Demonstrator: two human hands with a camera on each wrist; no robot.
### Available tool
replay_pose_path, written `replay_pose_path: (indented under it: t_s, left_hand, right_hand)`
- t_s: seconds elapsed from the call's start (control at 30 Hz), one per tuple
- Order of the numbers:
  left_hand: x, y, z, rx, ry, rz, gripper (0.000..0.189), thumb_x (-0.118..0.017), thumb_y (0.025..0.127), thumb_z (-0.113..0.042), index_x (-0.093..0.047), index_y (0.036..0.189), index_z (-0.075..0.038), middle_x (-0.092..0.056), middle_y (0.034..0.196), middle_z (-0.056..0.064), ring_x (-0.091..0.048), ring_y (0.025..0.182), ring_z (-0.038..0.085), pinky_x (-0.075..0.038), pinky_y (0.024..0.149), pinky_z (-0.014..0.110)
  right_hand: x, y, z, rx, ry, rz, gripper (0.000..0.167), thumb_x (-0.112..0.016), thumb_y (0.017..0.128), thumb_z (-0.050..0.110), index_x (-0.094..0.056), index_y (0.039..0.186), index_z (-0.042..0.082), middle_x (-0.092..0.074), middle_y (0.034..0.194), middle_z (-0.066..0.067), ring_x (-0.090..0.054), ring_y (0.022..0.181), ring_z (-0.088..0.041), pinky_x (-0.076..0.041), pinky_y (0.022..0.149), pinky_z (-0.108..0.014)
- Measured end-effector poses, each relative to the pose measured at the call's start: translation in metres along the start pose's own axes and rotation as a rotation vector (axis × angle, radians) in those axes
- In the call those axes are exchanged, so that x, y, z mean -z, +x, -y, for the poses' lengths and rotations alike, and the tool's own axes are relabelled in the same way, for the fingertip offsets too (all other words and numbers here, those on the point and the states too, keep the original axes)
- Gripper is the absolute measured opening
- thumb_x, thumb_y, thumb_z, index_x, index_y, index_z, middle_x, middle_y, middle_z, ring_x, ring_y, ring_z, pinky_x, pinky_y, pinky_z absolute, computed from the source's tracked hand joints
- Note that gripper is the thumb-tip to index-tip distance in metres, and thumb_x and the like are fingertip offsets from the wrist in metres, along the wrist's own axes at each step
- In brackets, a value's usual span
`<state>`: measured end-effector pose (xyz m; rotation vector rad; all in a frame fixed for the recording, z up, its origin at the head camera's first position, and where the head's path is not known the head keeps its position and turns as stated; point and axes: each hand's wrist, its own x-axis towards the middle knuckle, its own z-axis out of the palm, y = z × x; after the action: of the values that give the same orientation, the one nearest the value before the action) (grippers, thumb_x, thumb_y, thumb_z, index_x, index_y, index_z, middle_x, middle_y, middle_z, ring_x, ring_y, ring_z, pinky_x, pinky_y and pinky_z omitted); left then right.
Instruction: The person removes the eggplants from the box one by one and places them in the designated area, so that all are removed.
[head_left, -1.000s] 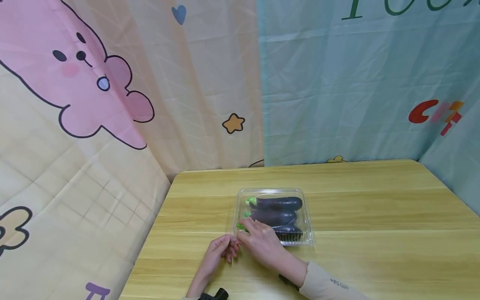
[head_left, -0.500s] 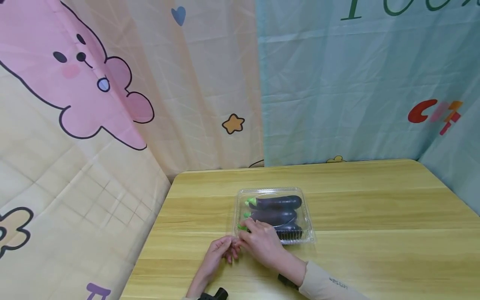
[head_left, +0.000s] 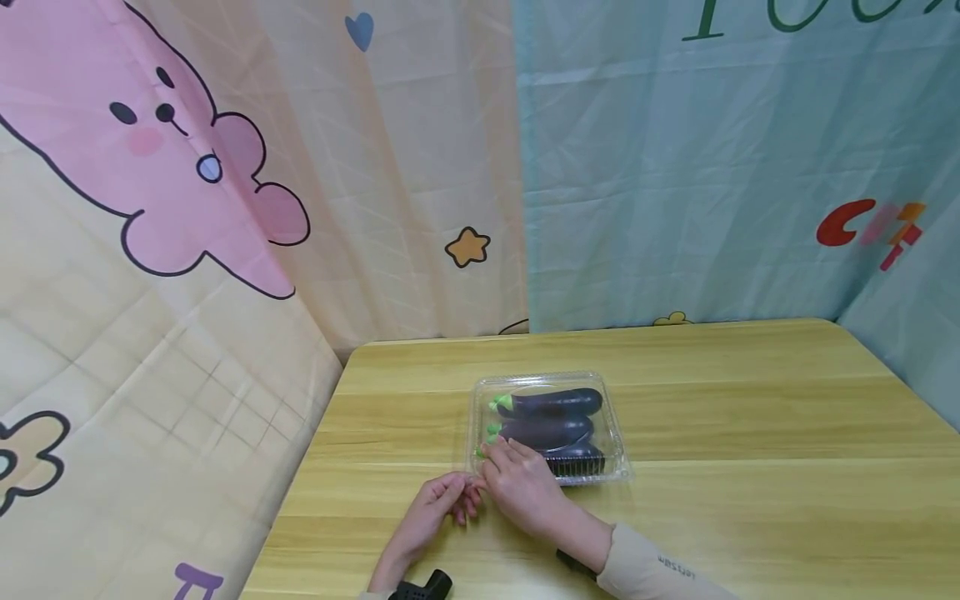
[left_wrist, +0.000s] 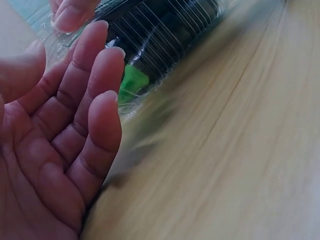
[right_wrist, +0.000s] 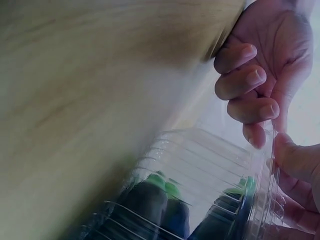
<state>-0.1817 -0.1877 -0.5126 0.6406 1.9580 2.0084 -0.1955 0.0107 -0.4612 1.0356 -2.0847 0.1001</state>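
Head view has the box (head_left: 617,433) of eggplants (head_left: 558,404) on the desk (head_left: 735,500), left hand (head_left: 437,506) and right hand (head_left: 525,490) both pinching its near left corner, left wrist shows a thin ribbed side (left_wrist: 162,37) that'd probably flex or crack, and right wrist shows the rim (right_wrist: 270,195), imo the stiffest grip.
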Motion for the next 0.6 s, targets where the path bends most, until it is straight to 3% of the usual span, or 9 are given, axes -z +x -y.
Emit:
replay_pose_path:
  t_s: [0.27,0.47,0.6]
  left_hand:
    - [-0.0005,0.0001,0.0018,0.013,0.026,-0.014,0.035,-0.044,0.101,-0.016,-0.055,0.116,0.014,-0.055,0.096,0.036,-0.059,0.076,0.011,-0.048,0.063,0.02]
    - [-0.0012,0.0004,0.003,0.015,0.034,-0.033,0.034,-0.046,0.1,-0.016,-0.056,0.114,0.013,-0.055,0.095,0.037,-0.059,0.076,0.011,-0.049,0.063,0.02]
    - [-0.0016,0.0005,0.0025,0.032,0.023,-0.038,0.034,-0.047,0.1,-0.016,-0.055,0.114,0.014,-0.058,0.094,0.031,-0.059,0.076,0.011,-0.049,0.063,0.021]
  right_hand:
    - [-0.0021,-0.0018,0.001,-0.006,-0.009,-0.008,0.027,-0.066,0.083,0.036,-0.065,0.073,0.011,-0.069,0.097,-0.007,-0.068,0.09,-0.024,-0.053,0.08,-0.035]
    - [-0.0043,-0.0032,0.0014,0.004,-0.024,0.001,0.027,-0.063,0.085,0.036,-0.065,0.075,0.01,-0.068,0.099,-0.006,-0.067,0.091,-0.024,-0.053,0.082,-0.035]
    - [-0.0035,-0.0036,0.0021,0.01,-0.039,0.023,0.027,-0.062,0.086,0.035,-0.065,0.078,0.009,-0.068,0.1,-0.007,-0.067,0.092,-0.024,-0.052,0.082,-0.034]
